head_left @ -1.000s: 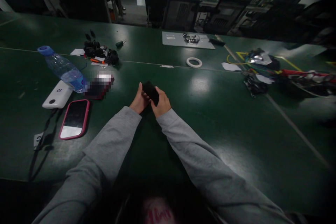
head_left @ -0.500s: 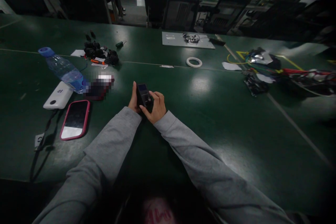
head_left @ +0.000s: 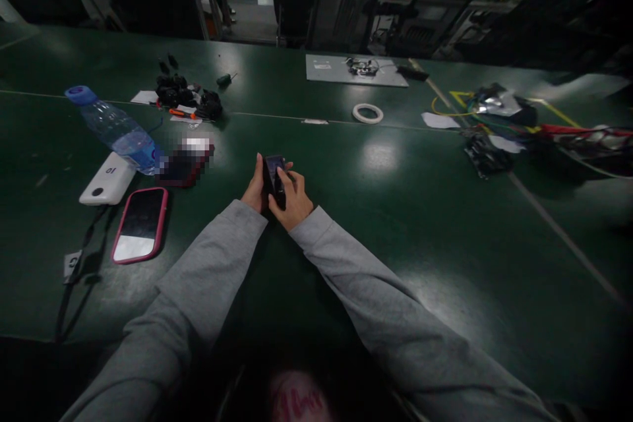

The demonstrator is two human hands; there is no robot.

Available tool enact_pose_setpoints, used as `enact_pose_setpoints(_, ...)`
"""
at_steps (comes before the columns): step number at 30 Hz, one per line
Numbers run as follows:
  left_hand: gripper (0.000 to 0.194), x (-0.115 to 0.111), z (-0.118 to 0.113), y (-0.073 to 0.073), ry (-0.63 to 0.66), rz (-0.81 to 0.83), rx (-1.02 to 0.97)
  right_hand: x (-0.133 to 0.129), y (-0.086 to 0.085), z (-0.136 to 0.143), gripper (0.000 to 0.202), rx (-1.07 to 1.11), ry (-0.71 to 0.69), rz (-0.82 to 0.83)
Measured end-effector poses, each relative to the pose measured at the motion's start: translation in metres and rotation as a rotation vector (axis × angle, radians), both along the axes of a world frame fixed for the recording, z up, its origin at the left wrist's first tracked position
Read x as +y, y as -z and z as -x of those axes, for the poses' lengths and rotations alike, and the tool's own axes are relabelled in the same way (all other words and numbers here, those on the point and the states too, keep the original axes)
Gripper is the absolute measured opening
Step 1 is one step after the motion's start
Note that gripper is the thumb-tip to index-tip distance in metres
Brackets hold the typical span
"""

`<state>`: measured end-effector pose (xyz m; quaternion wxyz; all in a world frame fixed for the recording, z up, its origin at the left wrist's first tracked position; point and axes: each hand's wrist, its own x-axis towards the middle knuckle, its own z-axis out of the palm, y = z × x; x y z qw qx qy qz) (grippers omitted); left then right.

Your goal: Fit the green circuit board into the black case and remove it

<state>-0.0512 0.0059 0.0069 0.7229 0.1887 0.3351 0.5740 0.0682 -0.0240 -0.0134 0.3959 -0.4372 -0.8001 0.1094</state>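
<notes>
A small black handheld device with a screen (head_left: pixel 271 166) is held between my two hands above the green table. My left hand (head_left: pixel 254 191) grips it along its left side, thumb pointing up. My right hand (head_left: pixel 297 202) also grips the device, with its thumb at the lower edge and the index finger bent over its face. That finger covers part of the screen and the area below it. What the screen displays is too dim to read.
To the left lie a pink-cased phone (head_left: pixel 141 224), a white power bank (head_left: pixel 109 179) with a cable, a tilted plastic bottle (head_left: pixel 119 132) and another phone, partly blurred. A tape roll (head_left: pixel 367 113) sits ahead. Tangled wires (head_left: pixel 499 105) lie at right.
My right index finger has moved up from the device's right edge onto its face. The device has turned and shifted slightly to the right. The view has shifted a little.
</notes>
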Motion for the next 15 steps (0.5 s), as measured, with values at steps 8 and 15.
enact_pose_setpoints(8,0.077,-0.003,-0.0025,-0.0067,0.046,0.045,0.022,0.0031,0.0011,0.0003,0.062,0.037,0.003,-0.085)
enact_pose_setpoints(15,0.073,-0.0024,-0.0018,-0.0064,0.055,0.07,0.043,-0.0015,-0.0009,0.0019,0.056,-0.001,0.017,-0.041)
